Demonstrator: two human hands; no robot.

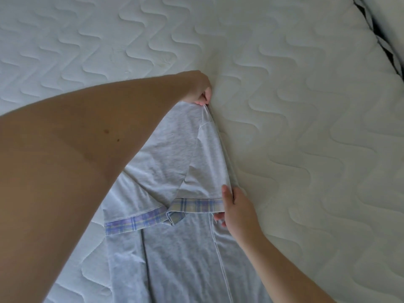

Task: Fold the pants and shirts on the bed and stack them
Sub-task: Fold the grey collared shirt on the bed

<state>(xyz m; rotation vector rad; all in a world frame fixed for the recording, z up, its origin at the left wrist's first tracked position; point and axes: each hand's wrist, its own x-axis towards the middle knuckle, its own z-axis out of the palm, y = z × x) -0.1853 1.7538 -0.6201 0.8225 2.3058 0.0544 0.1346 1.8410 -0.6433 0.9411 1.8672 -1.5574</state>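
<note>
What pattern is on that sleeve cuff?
The sleeve cuff is plaid, in pale purple, blue and yellow; the head view shows it.

A home bedroom, judging by the bare white mattress with wavy quilted stitching [284, 106] filling nearly the whole view, and by the light grey cotton garment with plaid trim [166, 149] spread upon it.

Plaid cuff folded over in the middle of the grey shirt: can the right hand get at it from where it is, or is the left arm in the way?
Probably yes. The right hand pinches the shirt edge beside that plaid cuff, with only flat fabric between. The left hand holds the far corner, its forearm crossing well to the left.
</note>
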